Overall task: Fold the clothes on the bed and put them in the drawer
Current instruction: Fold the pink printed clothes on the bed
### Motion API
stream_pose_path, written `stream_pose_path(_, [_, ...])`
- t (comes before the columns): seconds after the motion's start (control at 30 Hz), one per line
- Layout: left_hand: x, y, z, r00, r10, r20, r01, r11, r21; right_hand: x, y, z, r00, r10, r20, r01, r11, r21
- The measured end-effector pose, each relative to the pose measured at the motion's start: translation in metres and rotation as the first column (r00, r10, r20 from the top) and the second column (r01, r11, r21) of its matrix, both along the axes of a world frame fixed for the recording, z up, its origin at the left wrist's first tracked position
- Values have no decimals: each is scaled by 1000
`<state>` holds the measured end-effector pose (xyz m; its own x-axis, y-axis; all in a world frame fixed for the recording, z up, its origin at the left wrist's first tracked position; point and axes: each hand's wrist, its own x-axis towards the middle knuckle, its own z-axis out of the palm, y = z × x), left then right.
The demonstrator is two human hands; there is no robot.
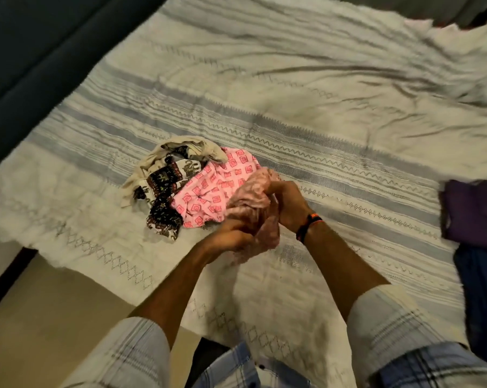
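Both hands, left hand (231, 236) & right hand (284, 203), fingers clenched round a bunched pink cloth (253, 194) just above the bed (292, 121), right of the unfolded pile (180, 186); soft, light, floppy, prob best gripped at edges/corners.

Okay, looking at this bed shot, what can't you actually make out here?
Head view only:
- Pink cloth: motion-blurred, bunched in both hands; garment type unclear.
- Left hand, right hand: grip blurred.
- Purple garment: cut off by right edge.
- Drawer: not in view.
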<state>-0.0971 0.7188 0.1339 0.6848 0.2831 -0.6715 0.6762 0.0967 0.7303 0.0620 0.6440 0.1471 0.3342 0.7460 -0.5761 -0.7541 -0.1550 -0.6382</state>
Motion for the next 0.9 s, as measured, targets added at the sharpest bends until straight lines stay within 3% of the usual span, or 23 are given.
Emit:
stream_pose_path(0.17, [1, -20, 31, 877, 469, 101, -474, 879, 39, -2, -38, 49, 994, 71, 84, -83, 984, 154])
stream_pose_path(0.27, [3, -27, 42, 804, 566, 184, -592, 790, 157, -4, -57, 78, 980, 110, 163, -142, 970, 198])
stream_pose_path(0.37, [4, -32, 58, 798, 524, 299, -597, 757, 267, -7, -69, 103, 955, 124, 269, -178, 967, 185])
stream_pose_path(0.47, [6, -31, 76, 858, 354, 373, -487, 790, 371, -10, -79, 124, 940, 98, 326, -166, 968, 189])
stream_pose_path(0.67, [0, -25, 114, 934, 59, 352, -249, 814, 525, -12, -94, 156, 926, -175, 334, 83, 959, 272])
stream_pose_path(0.77, [0, -23, 128, 923, 51, 382, -246, 841, 483, -16, -93, 161, 898, -251, 363, 174, 957, 232])
stream_pose_path(0.83, [-1, -23, 135, 907, 99, 409, -288, 856, 430, -19, -93, 159, 827, -285, 484, 269, 958, 104])
stream_pose_path(0.9, [1, -25, 142, 881, 168, 442, -331, 887, 323, -27, -95, 159, 718, -197, 667, 326, 943, -72])
